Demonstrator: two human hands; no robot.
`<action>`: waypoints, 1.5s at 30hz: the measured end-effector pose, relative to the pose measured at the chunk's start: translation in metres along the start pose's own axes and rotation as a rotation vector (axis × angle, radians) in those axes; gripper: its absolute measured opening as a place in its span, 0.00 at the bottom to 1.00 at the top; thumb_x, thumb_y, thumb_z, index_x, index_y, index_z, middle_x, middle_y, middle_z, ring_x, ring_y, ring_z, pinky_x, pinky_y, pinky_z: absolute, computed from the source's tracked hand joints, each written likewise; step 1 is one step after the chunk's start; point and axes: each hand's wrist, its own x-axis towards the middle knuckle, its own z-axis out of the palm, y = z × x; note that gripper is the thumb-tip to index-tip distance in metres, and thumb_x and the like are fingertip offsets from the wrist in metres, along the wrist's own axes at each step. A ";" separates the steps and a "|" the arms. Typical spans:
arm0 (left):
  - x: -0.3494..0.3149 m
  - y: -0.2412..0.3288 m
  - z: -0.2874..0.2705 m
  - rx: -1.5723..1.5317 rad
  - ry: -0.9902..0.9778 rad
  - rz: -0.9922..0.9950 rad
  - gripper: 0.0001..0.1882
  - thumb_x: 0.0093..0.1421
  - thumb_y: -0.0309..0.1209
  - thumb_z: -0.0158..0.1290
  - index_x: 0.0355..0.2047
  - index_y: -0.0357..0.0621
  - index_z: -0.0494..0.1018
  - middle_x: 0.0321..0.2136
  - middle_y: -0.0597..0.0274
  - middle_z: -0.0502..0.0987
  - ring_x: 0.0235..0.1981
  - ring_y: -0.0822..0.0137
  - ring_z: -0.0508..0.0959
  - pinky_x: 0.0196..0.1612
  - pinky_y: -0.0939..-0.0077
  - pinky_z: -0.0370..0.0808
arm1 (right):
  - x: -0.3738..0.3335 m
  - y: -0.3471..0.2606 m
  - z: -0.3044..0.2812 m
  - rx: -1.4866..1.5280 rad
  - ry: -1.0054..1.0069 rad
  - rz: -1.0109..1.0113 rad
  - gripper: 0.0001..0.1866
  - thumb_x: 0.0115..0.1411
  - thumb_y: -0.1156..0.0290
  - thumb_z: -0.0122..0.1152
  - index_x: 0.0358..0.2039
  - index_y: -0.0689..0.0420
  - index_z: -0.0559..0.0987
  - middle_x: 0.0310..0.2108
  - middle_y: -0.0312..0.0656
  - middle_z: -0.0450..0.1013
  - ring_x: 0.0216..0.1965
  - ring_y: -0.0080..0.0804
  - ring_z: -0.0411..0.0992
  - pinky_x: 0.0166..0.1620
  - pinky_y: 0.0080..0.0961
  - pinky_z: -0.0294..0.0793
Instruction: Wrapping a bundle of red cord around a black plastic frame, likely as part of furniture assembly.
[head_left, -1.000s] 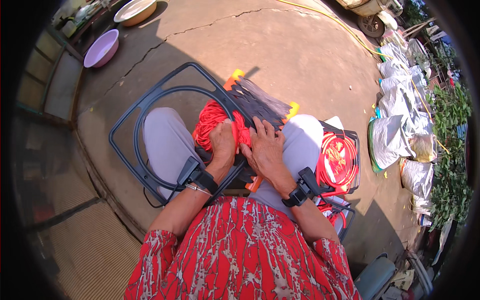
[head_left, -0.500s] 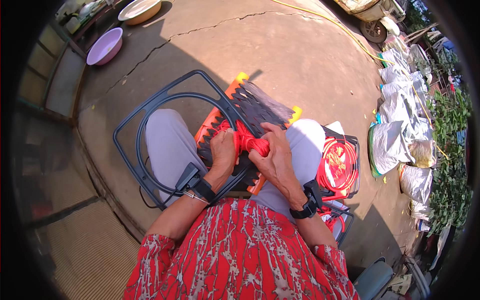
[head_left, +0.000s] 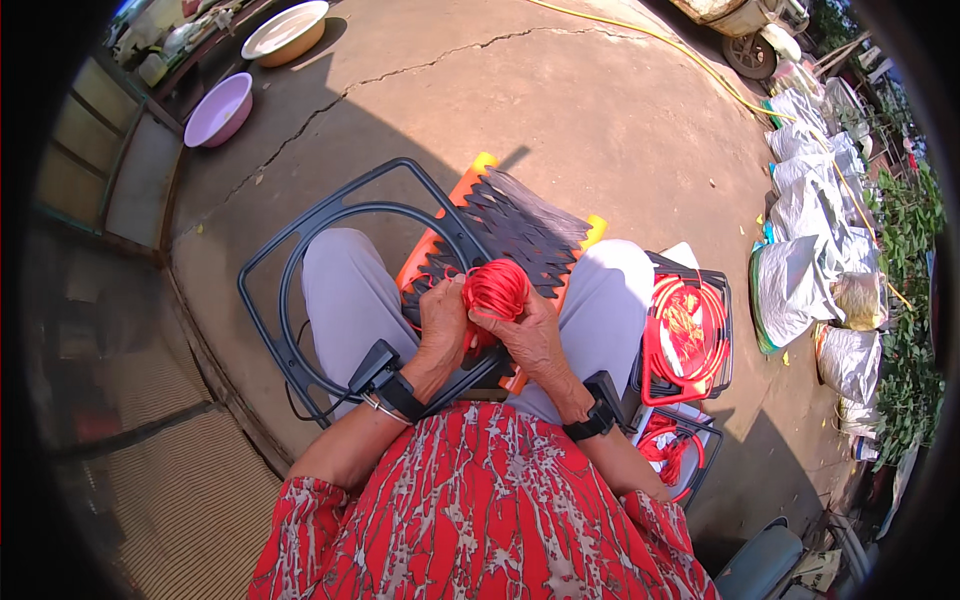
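Over my lap a bundle of red cord (head_left: 497,289) is held up between both hands, its rounded looped end on top. My right hand (head_left: 532,335) is closed round the bundle's right side, with the thumb across its front. My left hand (head_left: 443,313) is closed in a pinch at its left side, where a thin red strand shows. Exactly what those fingertips grip is partly hidden. A dark grey plastic frame (head_left: 290,245) with a round opening rests over my left thigh. Beyond the cord lies an orange rack (head_left: 527,228) with yellow ends and dark, jagged strips.
Right of my right knee, a black crate (head_left: 722,335) holds coiled red cord, and a second container (head_left: 672,446) with red cord stands nearer. White sacks (head_left: 790,285) line the right side. A purple basin (head_left: 219,111) and a tan basin (head_left: 285,36) sit far left; a yellow hose (head_left: 690,57) crosses behind.
The red bundle has turned from lying sideways to standing with its looped end up. My right hand has shifted beneath and beside it; my left hand stays close on the left.
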 end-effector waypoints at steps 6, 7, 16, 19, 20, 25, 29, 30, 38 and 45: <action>0.001 0.004 -0.001 0.066 -0.031 0.000 0.16 0.68 0.36 0.40 0.27 0.41 0.68 0.14 0.62 0.69 0.07 0.69 0.66 0.08 0.75 0.63 | 0.007 -0.026 -0.008 0.125 0.138 -0.173 0.16 0.58 0.64 0.64 0.41 0.62 0.74 0.30 0.38 0.73 0.33 0.29 0.73 0.42 0.26 0.73; -0.001 0.005 0.000 0.052 -0.023 0.003 0.17 0.68 0.37 0.41 0.24 0.41 0.67 0.12 0.63 0.67 0.07 0.70 0.64 0.07 0.75 0.62 | 0.007 -0.032 -0.010 0.127 0.144 -0.173 0.16 0.58 0.64 0.64 0.41 0.62 0.74 0.30 0.38 0.73 0.33 0.29 0.73 0.42 0.26 0.73; -0.019 0.020 -0.025 0.082 -0.128 -0.145 0.18 0.69 0.39 0.40 0.31 0.36 0.68 0.16 0.57 0.70 0.10 0.67 0.68 0.10 0.74 0.64 | -0.045 -0.086 -0.149 0.538 0.303 -0.148 0.14 0.68 0.58 0.46 0.37 0.57 0.69 0.17 0.31 0.58 0.19 0.22 0.59 0.27 0.23 0.65; -0.025 0.026 -0.029 0.038 -0.195 -0.167 0.18 0.69 0.39 0.40 0.30 0.35 0.68 0.17 0.55 0.71 0.10 0.66 0.68 0.10 0.74 0.63 | -0.081 -0.068 -0.235 0.103 0.634 -0.107 0.07 0.58 0.74 0.59 0.34 0.57 0.69 0.22 0.34 0.64 0.22 0.19 0.63 0.28 0.19 0.67; -0.027 0.028 -0.029 0.033 -0.218 -0.157 0.18 0.69 0.39 0.40 0.31 0.35 0.67 0.17 0.54 0.71 0.11 0.65 0.68 0.11 0.74 0.63 | -0.095 -0.059 -0.261 -0.305 0.847 -0.046 0.06 0.56 0.74 0.60 0.32 0.57 0.71 0.23 0.33 0.67 0.22 0.16 0.62 0.28 0.19 0.65; -0.036 0.040 -0.028 0.018 -0.268 -0.181 0.19 0.69 0.40 0.41 0.31 0.34 0.67 0.17 0.54 0.71 0.10 0.65 0.68 0.11 0.75 0.63 | -0.112 -0.051 -0.256 -0.704 1.100 -0.194 0.06 0.55 0.76 0.61 0.32 0.58 0.73 0.23 0.31 0.69 0.23 0.15 0.62 0.28 0.17 0.62; -0.048 0.050 -0.024 0.028 -0.276 -0.199 0.19 0.69 0.40 0.40 0.31 0.34 0.66 0.16 0.54 0.70 0.10 0.66 0.67 0.11 0.76 0.63 | -0.101 -0.052 -0.200 -0.174 0.742 -0.026 0.04 0.56 0.76 0.61 0.31 0.60 0.74 0.23 0.31 0.69 0.23 0.17 0.65 0.28 0.16 0.63; -0.049 0.051 -0.025 0.034 -0.270 -0.195 0.19 0.69 0.40 0.40 0.31 0.34 0.66 0.16 0.54 0.70 0.10 0.66 0.67 0.11 0.76 0.63 | -0.090 -0.060 -0.169 -0.083 0.671 0.074 0.04 0.56 0.76 0.60 0.32 0.62 0.75 0.23 0.32 0.70 0.23 0.18 0.66 0.28 0.17 0.65; -0.060 0.055 -0.028 0.082 -0.354 -0.186 0.18 0.69 0.39 0.41 0.32 0.34 0.67 0.15 0.55 0.70 0.10 0.67 0.67 0.12 0.77 0.63 | -0.019 -0.056 -0.059 0.142 -0.179 0.205 0.24 0.52 0.71 0.65 0.51 0.61 0.73 0.39 0.39 0.76 0.39 0.24 0.74 0.45 0.25 0.74; -0.057 0.043 -0.038 0.057 -0.355 -0.233 0.18 0.69 0.39 0.42 0.33 0.34 0.68 0.16 0.53 0.71 0.09 0.67 0.67 0.13 0.77 0.63 | -0.029 -0.041 -0.053 -0.105 0.122 0.134 0.15 0.50 0.73 0.64 0.39 0.61 0.76 0.31 0.35 0.76 0.32 0.22 0.73 0.38 0.22 0.73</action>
